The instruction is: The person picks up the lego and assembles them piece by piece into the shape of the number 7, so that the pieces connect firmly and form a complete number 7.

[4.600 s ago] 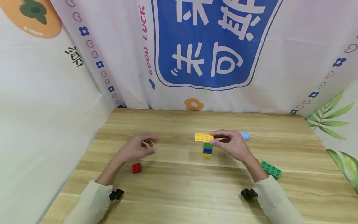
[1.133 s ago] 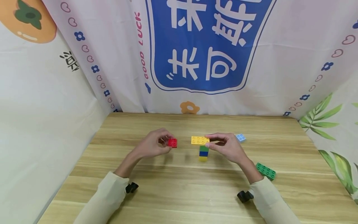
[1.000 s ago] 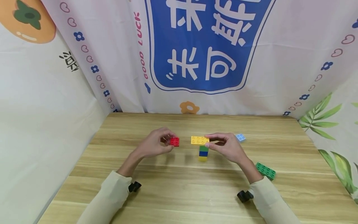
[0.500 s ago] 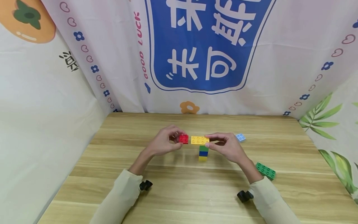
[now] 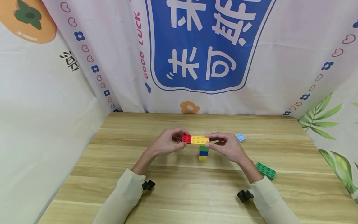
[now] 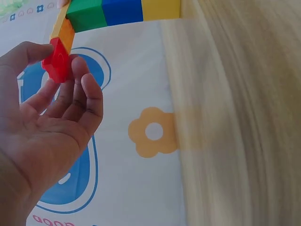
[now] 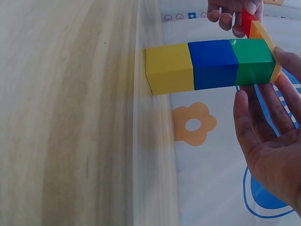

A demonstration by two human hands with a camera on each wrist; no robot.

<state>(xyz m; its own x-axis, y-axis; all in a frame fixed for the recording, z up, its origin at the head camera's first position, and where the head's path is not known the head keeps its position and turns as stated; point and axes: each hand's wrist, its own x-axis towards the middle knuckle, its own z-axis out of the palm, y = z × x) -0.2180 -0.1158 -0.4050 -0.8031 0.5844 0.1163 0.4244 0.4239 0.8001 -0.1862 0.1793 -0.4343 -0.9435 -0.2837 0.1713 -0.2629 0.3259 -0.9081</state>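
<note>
In the head view my left hand [image 5: 167,143] pinches a small red block [image 5: 186,139] between thumb and fingers. The block's right side meets the left end of a flat yellow plate [image 5: 199,140]; whether they are joined I cannot tell. My right hand [image 5: 227,146] grips the plate's right end with thumb and fingers. Beneath that end stands an upright stack, clearest in the right wrist view: a green block [image 7: 254,61] on top, a blue block [image 7: 214,64] in the middle, a yellow block [image 7: 169,68] on the table. The plate's left part overhangs.
A light blue block [image 5: 240,137] lies behind the right hand, and a longer green brick [image 5: 265,170] sits beside the right forearm. The wooden table [image 5: 179,193] ends at a printed cloth [image 5: 126,62] at the back and left.
My left hand has picked up the red block from the table at left and carried it rightward to the plate's end, closing the gap. The right hand keeps its hold on the plate.
</note>
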